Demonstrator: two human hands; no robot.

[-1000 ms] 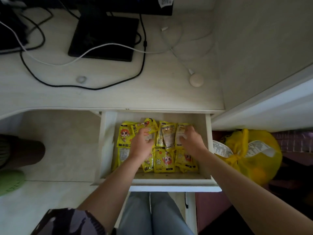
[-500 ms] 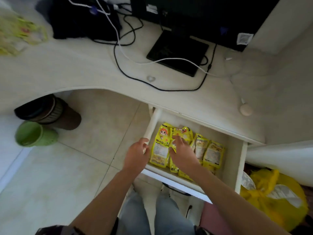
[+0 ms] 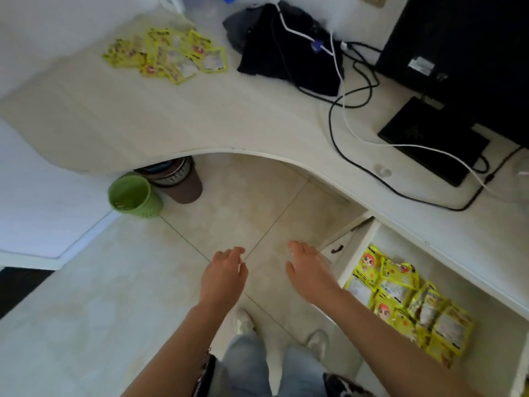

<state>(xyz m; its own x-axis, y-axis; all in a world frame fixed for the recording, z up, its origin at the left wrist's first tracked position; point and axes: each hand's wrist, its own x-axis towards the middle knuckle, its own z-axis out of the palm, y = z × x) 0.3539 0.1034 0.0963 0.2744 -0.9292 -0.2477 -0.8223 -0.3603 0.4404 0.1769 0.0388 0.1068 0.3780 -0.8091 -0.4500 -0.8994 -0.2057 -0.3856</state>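
Your left hand point(image 3: 224, 277) and right hand point(image 3: 310, 272) hover over the floor, each grip released. Some yellow packets point(image 3: 400, 296) fill the open drawer point(image 3: 355, 247) at 4 o'clock; the loose packets point(image 3: 169, 55) lie on the tabletop point(image 3: 200, 116) at 11 — a hasty grab could scatter them, and the drawer's corner may catch your right arm.

This is looking like a home study: a white desk point(image 3: 200, 118) is carrying a monitor point(image 3: 463, 38) and trailing cables point(image 3: 332, 130), a green bin point(image 3: 131, 196) and a brown bin point(image 3: 184, 186) are standing on the tiled floor point(image 3: 243, 213), and snack packets point(image 3: 400, 287) are lying in an open drawer point(image 3: 359, 247).
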